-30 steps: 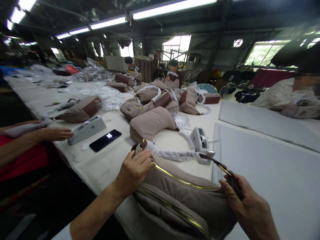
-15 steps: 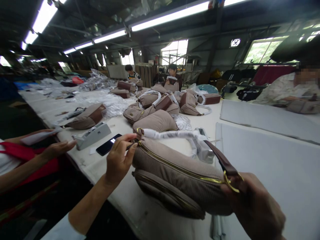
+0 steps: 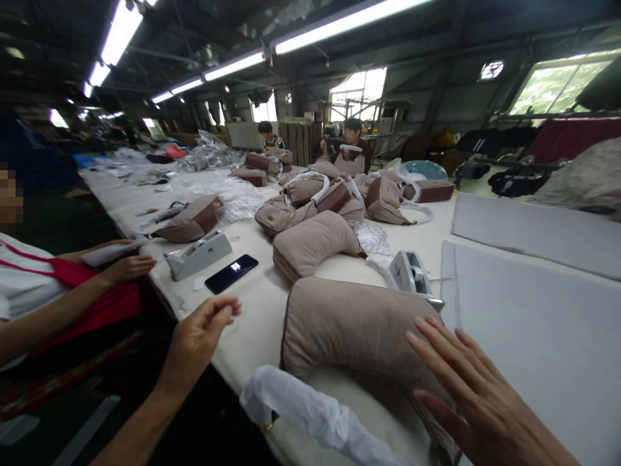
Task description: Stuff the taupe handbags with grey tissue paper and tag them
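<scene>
A taupe corduroy handbag [image 3: 349, 323] lies on the table just in front of me. Its curved strap [image 3: 315, 414], wrapped in white tissue, points toward me, and a bit of gold hardware shows at one end. My right hand [image 3: 470, 388] is over the bag's right end with fingers spread; whether it touches the fabric I cannot tell. To the left of the bag, my left hand [image 3: 198, 333] hovers by the table edge, thumb and fingertips drawn together, nothing visible in them.
Beyond the bag lies a similar handbag [image 3: 315, 243], with a pile of more behind it. A black phone [image 3: 231, 273] and a grey tape dispenser [image 3: 201, 254] are at left; another dispenser [image 3: 410, 272] stands behind the bag. A co-worker's hand [image 3: 130, 266] rests at the left edge. White boards [image 3: 528, 336] cover the right.
Both hands have let go of the bag. It has gone from being held up, zipper showing, to lying on the table with its strap toward me. The right hand has opened.
</scene>
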### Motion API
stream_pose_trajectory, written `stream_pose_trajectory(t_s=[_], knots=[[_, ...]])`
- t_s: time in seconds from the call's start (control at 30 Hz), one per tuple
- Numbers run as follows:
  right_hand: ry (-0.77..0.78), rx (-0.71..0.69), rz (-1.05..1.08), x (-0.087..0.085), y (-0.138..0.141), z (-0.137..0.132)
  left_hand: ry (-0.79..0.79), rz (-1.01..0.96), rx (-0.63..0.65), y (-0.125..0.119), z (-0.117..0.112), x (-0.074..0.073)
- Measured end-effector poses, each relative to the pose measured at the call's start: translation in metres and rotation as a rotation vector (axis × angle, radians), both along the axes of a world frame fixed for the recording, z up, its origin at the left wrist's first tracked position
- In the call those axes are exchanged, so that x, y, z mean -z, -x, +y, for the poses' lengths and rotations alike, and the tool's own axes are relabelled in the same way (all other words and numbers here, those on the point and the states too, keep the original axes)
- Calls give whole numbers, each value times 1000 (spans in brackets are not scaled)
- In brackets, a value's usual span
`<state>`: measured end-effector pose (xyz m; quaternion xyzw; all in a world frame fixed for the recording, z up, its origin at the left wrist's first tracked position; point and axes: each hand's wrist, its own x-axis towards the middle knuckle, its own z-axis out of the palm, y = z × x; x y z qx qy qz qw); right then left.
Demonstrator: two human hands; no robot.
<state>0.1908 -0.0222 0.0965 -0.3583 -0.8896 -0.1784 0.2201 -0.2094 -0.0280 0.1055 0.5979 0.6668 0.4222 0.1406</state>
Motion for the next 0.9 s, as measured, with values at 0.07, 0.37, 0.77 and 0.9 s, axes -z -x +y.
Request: stream_pose_trajectory(t_s=[0.07,0.37,0.77,0.9], knots=[[-55,51,23,-1,30,34,-261,132,-37,-28,31,9],[377,244,-137,50,92,114,-98,794,401,-114,93,72],[408,146,-96,51,94,110,0,447,502,-104,94,81],[77,408,198,62,31,65,197,-381,117,-74,81,90]])
